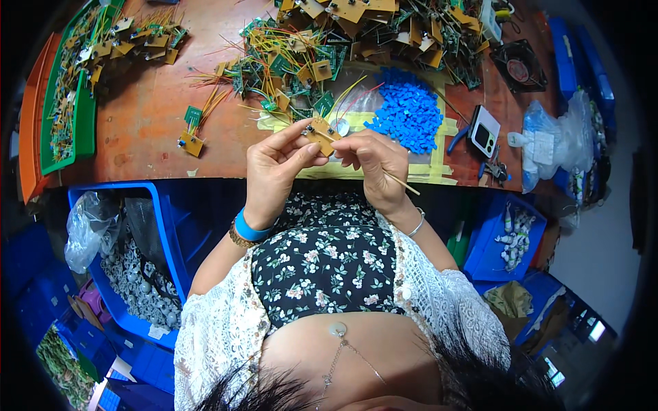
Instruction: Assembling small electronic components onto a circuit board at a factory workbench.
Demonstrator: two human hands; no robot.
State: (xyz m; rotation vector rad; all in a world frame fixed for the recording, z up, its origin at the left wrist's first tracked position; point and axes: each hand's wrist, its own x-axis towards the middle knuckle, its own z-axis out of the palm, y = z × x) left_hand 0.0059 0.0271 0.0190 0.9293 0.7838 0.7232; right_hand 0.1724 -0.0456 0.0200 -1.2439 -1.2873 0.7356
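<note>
Board (321, 135) small, tan, held up over near desk (147, 120) edge, centre. Left hand (274, 168) pinched on board's left end, thumb and fingers clamped. Right hand (373, 164) closed on thin yellow wire (401, 183), fingertips touching board's right end. Blue caps (408, 113) heaped just beyond, right. More boards (288, 61) piled far. Advice: keep left grip firm, steady board, guide wire with fingertips, avoid bending it.

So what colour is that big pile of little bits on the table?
Bright blue. The pile of small pieces shows best in the head view.
</note>
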